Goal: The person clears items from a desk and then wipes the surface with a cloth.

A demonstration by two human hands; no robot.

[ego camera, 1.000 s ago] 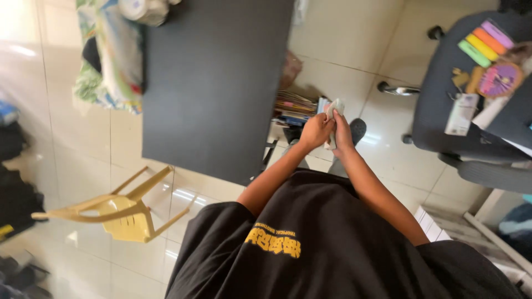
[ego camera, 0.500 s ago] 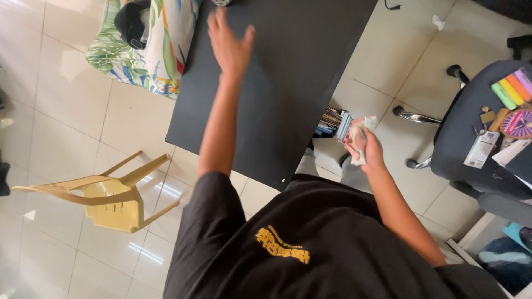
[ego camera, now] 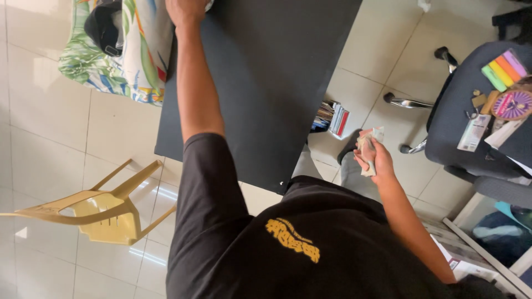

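My left hand (ego camera: 185, 10) has gone further up since half a second ago. Back then it was spread flat over the dark table (ego camera: 271, 83). Now it is at the 12 o'clock edge of my view, at the far end of the table, and the picture cuts off the fingers, so I cannot tell if that grip is apart or together. A second ago both hands were together on the small bundle (ego camera: 368, 145). Now only my right hand (ego camera: 377, 160) has it. That grip is clamped on the bundle, which looks like soft pale paper or cloth with a bit of pink. It sits at 3 o'clock from the middle, off the table and above the floor tiles.

Just past the table edge, at about 2 o'clock, a stack of books (ego camera: 332, 116) stands on the floor, one with a red side. On the grey office chair (ego camera: 460, 127) at 2 o'clock lie four bright sticky strips (ego camera: 503, 68), green, orange, pink and purple, side by side. Next to them is a round purple card (ego camera: 512, 105) and a long white tag (ego camera: 471, 133). At 11 o'clock a leafy coloured cloth (ego camera: 127, 61) lies beside the table with a black cap (ego camera: 102, 27) on it. A yellow plastic chair (ego camera: 94, 207) lies tipped over at 8 o'clock.
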